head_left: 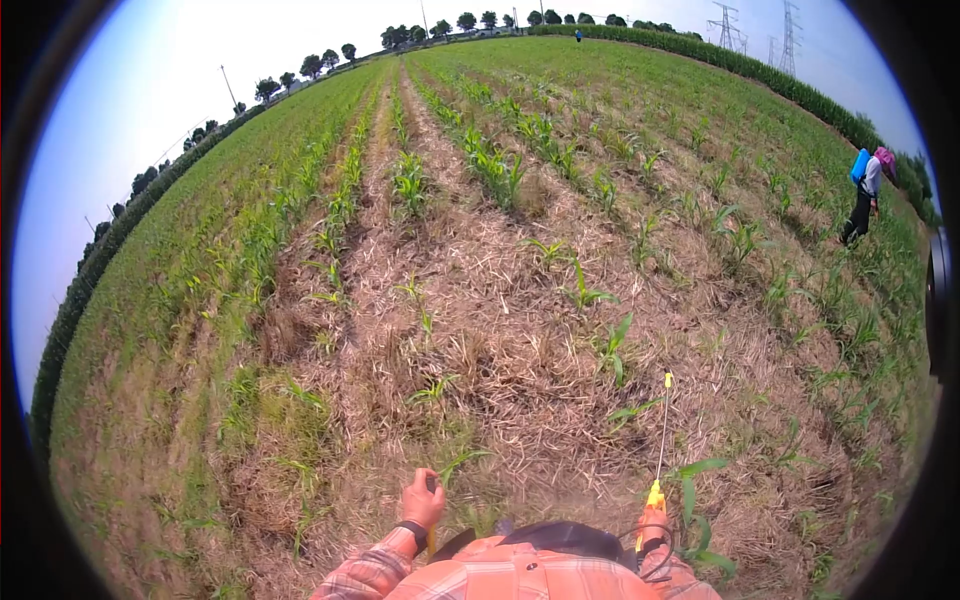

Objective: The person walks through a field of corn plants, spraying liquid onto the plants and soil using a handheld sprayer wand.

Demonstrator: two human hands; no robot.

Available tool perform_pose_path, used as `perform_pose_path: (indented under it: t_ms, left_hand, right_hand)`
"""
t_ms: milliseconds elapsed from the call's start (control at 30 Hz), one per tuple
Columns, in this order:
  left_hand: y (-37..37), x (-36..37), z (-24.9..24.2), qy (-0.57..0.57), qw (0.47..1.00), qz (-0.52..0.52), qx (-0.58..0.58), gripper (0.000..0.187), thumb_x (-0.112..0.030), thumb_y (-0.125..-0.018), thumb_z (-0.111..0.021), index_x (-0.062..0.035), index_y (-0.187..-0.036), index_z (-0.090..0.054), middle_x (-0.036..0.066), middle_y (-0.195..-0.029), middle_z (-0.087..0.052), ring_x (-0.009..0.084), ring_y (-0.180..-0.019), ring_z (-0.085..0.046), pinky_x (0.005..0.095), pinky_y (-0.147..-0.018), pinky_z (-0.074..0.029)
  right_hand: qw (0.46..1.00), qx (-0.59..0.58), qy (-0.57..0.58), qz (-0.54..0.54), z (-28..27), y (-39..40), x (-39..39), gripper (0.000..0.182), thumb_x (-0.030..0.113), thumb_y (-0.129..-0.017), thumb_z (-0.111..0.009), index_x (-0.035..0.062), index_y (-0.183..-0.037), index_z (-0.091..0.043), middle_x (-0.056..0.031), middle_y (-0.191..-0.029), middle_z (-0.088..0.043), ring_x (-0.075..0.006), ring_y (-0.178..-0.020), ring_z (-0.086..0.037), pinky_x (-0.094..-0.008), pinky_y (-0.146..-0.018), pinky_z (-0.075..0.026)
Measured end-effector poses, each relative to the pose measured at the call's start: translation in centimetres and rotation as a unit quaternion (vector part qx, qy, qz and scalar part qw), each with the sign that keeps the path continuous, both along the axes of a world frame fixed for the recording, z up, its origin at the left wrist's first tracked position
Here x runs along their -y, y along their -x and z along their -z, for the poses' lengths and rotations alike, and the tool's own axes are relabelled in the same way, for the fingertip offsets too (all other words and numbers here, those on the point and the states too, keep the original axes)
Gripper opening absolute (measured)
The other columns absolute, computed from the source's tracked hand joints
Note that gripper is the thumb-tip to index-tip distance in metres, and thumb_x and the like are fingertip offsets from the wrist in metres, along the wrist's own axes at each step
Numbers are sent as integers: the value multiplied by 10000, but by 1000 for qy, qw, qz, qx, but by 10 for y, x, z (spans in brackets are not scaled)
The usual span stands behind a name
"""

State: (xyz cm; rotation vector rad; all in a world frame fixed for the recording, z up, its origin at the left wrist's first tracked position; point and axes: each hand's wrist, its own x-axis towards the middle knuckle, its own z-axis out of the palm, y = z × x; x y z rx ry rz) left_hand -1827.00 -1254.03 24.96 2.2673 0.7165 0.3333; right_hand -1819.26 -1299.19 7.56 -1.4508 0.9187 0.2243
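My right hand (652, 524) is wrapped round the yellow handle of a spray wand (662, 440). Its thin metal tube points forward and ends in a yellow nozzle, low over the dry straw. A dark hose loops by my right wrist. At the lower left, my left hand (423, 502) is closed, with the fingers curled. A yellow strip (432, 541) shows just below it; what the fingers hold is hidden. Beside the left hand stands a small maize plant (462, 464). Long maize leaves (690, 490) rise next to the right hand and partly overlap it.
Rows of young maize (490, 170) run away from me through straw-covered soil. On the right a person (862, 200) with a blue backpack tank stands among the plants. A distant person (578, 36) is at the far edge. Trees and pylons line the horizon.
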Motion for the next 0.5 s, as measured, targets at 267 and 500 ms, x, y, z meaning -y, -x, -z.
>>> perform_pose_path:
  t_ms: [267, 500]
  left_hand:
    - [19, -27, 17, 1, 998, -62, -9, 188, -134, -701, -559, -113, -871, -483, 157, -654, -559, 343, -618, -559, 407, -547, -437]
    - [46, -38, 9, 0, 993, -108, 48, 155, -117, -711, -555, -94, -847, -485, 141, -630, -549, 312, -582, -558, 379, -531, -432]
  right_hand:
    - [968, -16, -9, -250, -36, -29, -94, 266, 274, -820, -512, 70, -658, -459, -34, -491, -454, -117, -325, -388, -263, -296, -322]
    - [818, 75, 94, -562, -72, -40, -169, 347, 348, -816, -499, 42, -667, -569, -18, -572, -544, -114, -471, -496, -276, -445, -392]
